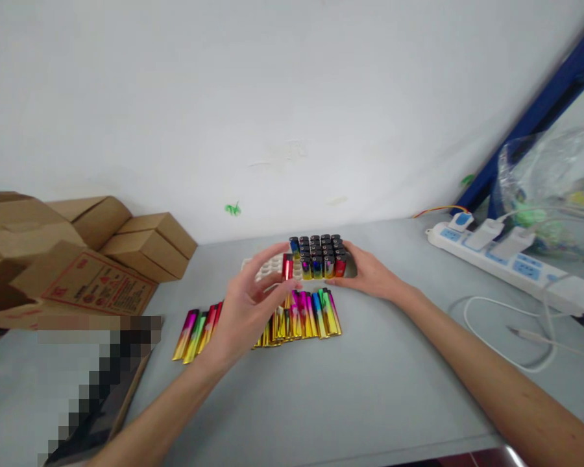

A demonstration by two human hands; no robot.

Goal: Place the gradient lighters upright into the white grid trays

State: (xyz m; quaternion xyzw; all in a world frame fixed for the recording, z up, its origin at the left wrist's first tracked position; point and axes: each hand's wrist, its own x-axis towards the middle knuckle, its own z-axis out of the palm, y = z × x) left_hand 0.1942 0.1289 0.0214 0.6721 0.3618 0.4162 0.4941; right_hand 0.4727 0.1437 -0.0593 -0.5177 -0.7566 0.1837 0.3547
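Observation:
A pale tray with round holes (271, 266) stands on the table, its right part filled with rows of upright black-topped lighters (316, 267). Between the thumb and fingers of my left hand (246, 301), a red lighter (287, 266) is held upright over the tray's left part. My right hand (370, 269) grips the tray's right end, thumb at the front and fingers behind. Shiny multicoloured lighters (316, 314) lie in a row on the table in front of the tray. More of them (189, 334) lie left of my left hand, which hides part of the row.
Brown cardboard boxes (148, 246) stand at the left, near an open carton (97, 279). A white power strip (511, 263) with plugs lies at the right, with a looped white cable (472, 324). Behind is a white wall (292, 117); clear plastic bags (540, 175) are at the far right.

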